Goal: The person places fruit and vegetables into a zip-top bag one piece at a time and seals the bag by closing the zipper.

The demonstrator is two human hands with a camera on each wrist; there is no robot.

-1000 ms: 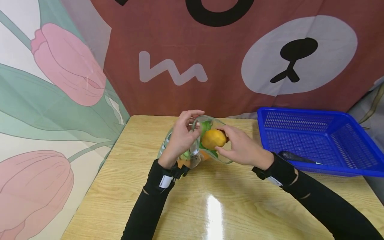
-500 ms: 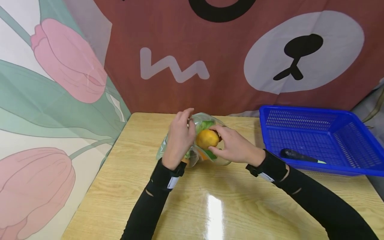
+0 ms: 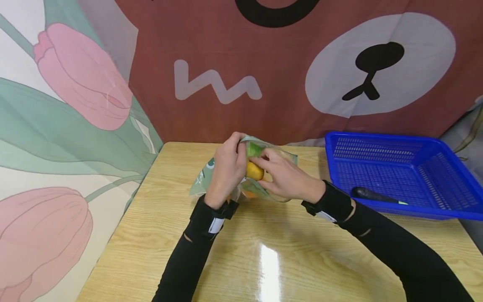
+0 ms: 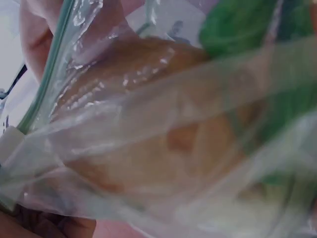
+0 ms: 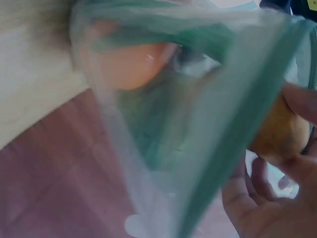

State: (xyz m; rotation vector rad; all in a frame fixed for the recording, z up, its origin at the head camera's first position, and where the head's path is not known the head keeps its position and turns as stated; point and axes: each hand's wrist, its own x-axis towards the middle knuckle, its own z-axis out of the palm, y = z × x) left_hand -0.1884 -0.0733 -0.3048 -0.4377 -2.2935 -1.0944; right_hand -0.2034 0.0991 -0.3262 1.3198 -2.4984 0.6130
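Observation:
A clear zip bag [image 3: 203, 180] with a green edge lies on the table, its mouth facing right. My left hand [image 3: 228, 167] grips the bag at the rim. With thumb and fingers, my right hand [image 3: 284, 174] holds a yellow-orange fruit [image 3: 254, 170] inside the opening. The left wrist view has the fruit [image 4: 148, 124] blurred behind clear plastic, near a whitish zip slider [image 4: 10, 144]. Through the plastic in the right wrist view, an orange rounded thing [image 5: 133, 64] and green pieces show. My right fingers and the fruit [image 5: 282, 131] are beyond the green zip strip.
A blue perforated basket [image 3: 381, 167] stands at the table's right; a black-handled tool [image 3: 377, 195] with a light green tip lies at its near side. A printed cloth [image 3: 211, 121] hangs directly behind the wooden table [image 3: 241, 260].
My right hand has moved left with the fruit, deeper into the bag's mouth. My left hand has shifted along the rim, from fingers spread at the opening to a closer grip.

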